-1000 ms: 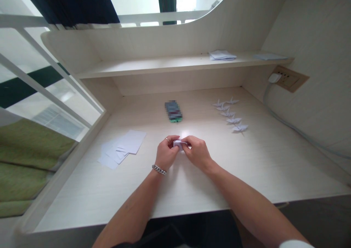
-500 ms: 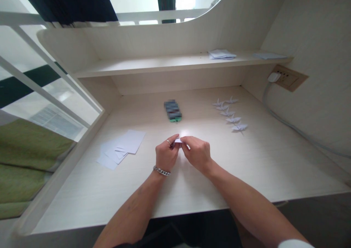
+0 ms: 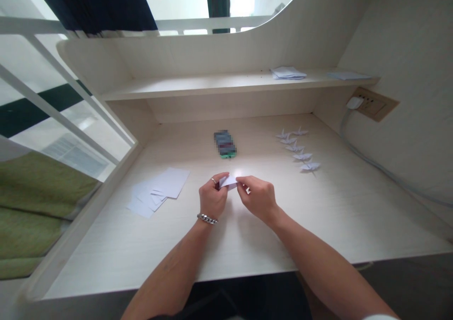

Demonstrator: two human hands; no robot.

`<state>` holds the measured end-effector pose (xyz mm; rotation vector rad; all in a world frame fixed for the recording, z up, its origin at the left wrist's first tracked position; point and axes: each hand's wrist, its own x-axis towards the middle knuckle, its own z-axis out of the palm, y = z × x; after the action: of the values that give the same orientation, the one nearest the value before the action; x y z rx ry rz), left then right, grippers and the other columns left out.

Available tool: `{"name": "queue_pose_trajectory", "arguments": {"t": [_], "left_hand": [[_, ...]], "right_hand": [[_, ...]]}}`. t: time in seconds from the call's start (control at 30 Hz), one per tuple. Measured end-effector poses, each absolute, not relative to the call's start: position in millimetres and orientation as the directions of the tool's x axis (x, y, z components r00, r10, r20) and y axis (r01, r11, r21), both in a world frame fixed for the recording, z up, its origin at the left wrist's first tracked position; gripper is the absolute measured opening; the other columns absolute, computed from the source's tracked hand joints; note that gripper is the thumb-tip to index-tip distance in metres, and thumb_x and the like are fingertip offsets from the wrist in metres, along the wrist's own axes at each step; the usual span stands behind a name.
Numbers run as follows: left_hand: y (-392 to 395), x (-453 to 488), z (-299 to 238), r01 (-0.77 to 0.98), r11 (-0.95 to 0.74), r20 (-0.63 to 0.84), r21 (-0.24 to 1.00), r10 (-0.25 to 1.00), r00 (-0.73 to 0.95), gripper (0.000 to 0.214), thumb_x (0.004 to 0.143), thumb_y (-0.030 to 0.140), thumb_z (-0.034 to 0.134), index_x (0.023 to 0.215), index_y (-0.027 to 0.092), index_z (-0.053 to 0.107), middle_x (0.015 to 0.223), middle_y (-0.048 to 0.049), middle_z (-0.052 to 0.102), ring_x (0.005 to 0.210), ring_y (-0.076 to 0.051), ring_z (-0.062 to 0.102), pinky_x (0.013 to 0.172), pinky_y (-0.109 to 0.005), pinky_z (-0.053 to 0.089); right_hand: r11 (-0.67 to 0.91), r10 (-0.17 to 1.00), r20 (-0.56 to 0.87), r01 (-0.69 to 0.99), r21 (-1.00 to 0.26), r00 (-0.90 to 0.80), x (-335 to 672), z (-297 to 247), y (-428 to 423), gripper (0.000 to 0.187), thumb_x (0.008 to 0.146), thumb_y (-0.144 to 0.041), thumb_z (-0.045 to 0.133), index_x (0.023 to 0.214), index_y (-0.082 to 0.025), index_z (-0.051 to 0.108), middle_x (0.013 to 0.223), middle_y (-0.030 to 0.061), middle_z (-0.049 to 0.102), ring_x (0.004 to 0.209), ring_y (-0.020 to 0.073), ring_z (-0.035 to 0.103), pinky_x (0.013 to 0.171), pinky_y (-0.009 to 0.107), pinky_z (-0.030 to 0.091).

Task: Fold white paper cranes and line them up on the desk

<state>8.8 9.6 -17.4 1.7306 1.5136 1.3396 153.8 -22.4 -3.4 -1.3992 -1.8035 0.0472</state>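
Taking the paper in the hands as the clock's centre and twelve as the desk's far side, the pale wood-grain desk has its front edge at six o'clock, with both bare forearms reaching in over it. At seven o'clock a silver chain-link bracelet circles the left wrist. The left hand, a thin ring on one finger, has its thumb and fingers clamped on the left part of a small folded piece of white paper. The right hand, at four o'clock, has its thumb and forefinger tips together on the paper's right end, the other fingers curled in.

At nine o'clock, fanned and overlapping, lie loose white paper sheets. At twelve, beyond the hands, is a dark, pixelated oblong object with a green near end. At two o'clock stands a slanting row of small white folded-paper cranes.

Farther off, at two o'clock, a white plug sits in a beige wall socket. Across the back runs a pale wooden shelf, bearing a stack of white paper at one o'clock.
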Motion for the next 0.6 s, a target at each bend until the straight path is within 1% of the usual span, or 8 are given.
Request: {"name": "queue_pose_trajectory", "arguments": {"t": [0.1, 0.23, 0.3, 0.37, 0.43, 0.5, 0.57, 0.6], "left_hand": [[11.5, 8.2, -19.6, 0.439, -0.258, 0.308, 0.861, 0.95, -0.046, 0.038, 0.068, 0.009, 0.058, 0.1, 0.022, 0.073, 0.075, 0.0003, 0.072, 0.059, -0.013, 0.06, 0.057, -0.023, 0.046], [12.3, 8.8, -20.3, 0.448, -0.231, 0.246, 0.864, 0.969, 0.024, 0.041, 0.069, 0.008, 0.055, 0.104, 0.022, 0.071, 0.061, 0.0021, 0.067, 0.054, -0.014, 0.06, 0.055, -0.023, 0.047], [12.1, 9.5, -19.5, 0.474, -0.229, 0.244, 0.85, 0.969, 0.03, 0.039, 0.069, 0.008, 0.056, 0.101, 0.022, 0.072, 0.058, 0.0023, 0.065, 0.052, -0.014, 0.059, 0.053, -0.023, 0.046], [11.7, 10.6, -19.2, 0.469, -0.219, 0.231, 0.856, 0.972, 0.034, 0.032, 0.071, 0.013, 0.058, 0.099, 0.022, 0.073, 0.058, 0.0016, 0.065, 0.051, -0.014, 0.058, 0.052, -0.023, 0.045], [11.4, 12.3, -20.2, 0.404, -0.199, 0.195, 0.893, 0.979, 0.051, 0.027, 0.074, 0.02, 0.061, 0.099, 0.021, 0.072, 0.063, 0.0003, 0.067, 0.054, -0.014, 0.06, 0.053, -0.023, 0.048], [11.4, 14.0, -22.7, 0.285, -0.168, 0.151, 0.944, 0.985, 0.083, 0.028, 0.074, 0.024, 0.063, 0.102, 0.02, 0.07, 0.072, -0.0015, 0.07, 0.06, -0.015, 0.063, 0.055, -0.024, 0.051], [11.7, 15.4, -26.2, 0.18, -0.146, 0.126, 0.973, 0.985, 0.121, 0.032, 0.072, 0.022, 0.065, 0.104, 0.019, 0.068, 0.078, -0.0026, 0.071, 0.065, -0.016, 0.065, 0.057, -0.025, 0.053], [11.8, 15.8, -27.8, 0.157, -0.146, 0.125, 0.977, 0.983, 0.136, 0.033, 0.071, 0.02, 0.065, 0.104, 0.018, 0.068, 0.08, -0.0027, 0.071, 0.066, -0.016, 0.064, 0.057, -0.025, 0.054]], "right_hand": [[0.361, 0.844, 0.536, 0.727, -0.584, 0.012, 156.8, -3.8, -19.1, 0.019, 0.084, -0.018, 0.054, 0.092, -0.022, 0.07, 0.085, 0.0033, 0.073, 0.071, 0.0161, 0.065, 0.068, 0.025, 0.046], [0.352, 0.864, 0.502, 0.673, -0.651, 0.034, 158.6, -5.7, -15.8, 0.022, 0.081, -0.015, 0.054, 0.093, -0.022, 0.071, 0.089, 0.0033, 0.073, 0.074, 0.0173, 0.066, 0.07, 0.027, 0.048], [0.348, 0.869, 0.492, 0.65, -0.676, 0.046, 158.5, -6.2, -15.1, 0.024, 0.081, -0.014, 0.052, 0.093, -0.022, 0.07, 0.092, 0.0033, 0.073, 0.077, 0.0178, 0.066, 0.069, 0.027, 0.049], [0.343, 0.872, 0.485, 0.631, -0.696, 0.061, 158.0, -6.2, -14.7, 0.025, 0.082, -0.015, 0.051, 0.094, -0.023, 0.07, 0.095, 0.0032, 0.073, 0.079, 0.0178, 0.066, 0.07, 0.027, 0.049], [0.331, 0.877, 0.475, 0.625, -0.707, 0.073, 157.1, -6.3, -14.2, 0.024, 0.084, -0.017, 0.051, 0.098, -0.023, 0.069, 0.097, 0.0036, 0.073, 0.076, 0.0174, 0.066, 0.07, 0.027, 0.05], [0.318, 0.884, 0.463, 0.636, -0.704, 0.07, 156.3, -7.1, -13.4, 0.024, 0.083, -0.019, 0.052, 0.101, -0.022, 0.068, 0.097, 0.004, 0.072, 0.073, 0.0171, 0.065, 0.071, 0.028, 0.05], [0.316, 0.89, 0.454, 0.65, -0.69, 0.049, 155.8, -8.7, -12.4, 0.024, 0.082, -0.018, 0.054, 0.1, -0.023, 0.068, 0.096, 0.0043, 0.072, 0.075, 0.0178, 0.065, 0.072, 0.029, 0.05], [0.322, 0.891, 0.452, 0.653, -0.685, 0.034, 155.7, -9.5, -11.9, 0.024, 0.081, -0.016, 0.055, 0.099, -0.022, 0.068, 0.095, 0.0045, 0.072, 0.076, 0.0183, 0.065, 0.073, 0.029, 0.05]]}}
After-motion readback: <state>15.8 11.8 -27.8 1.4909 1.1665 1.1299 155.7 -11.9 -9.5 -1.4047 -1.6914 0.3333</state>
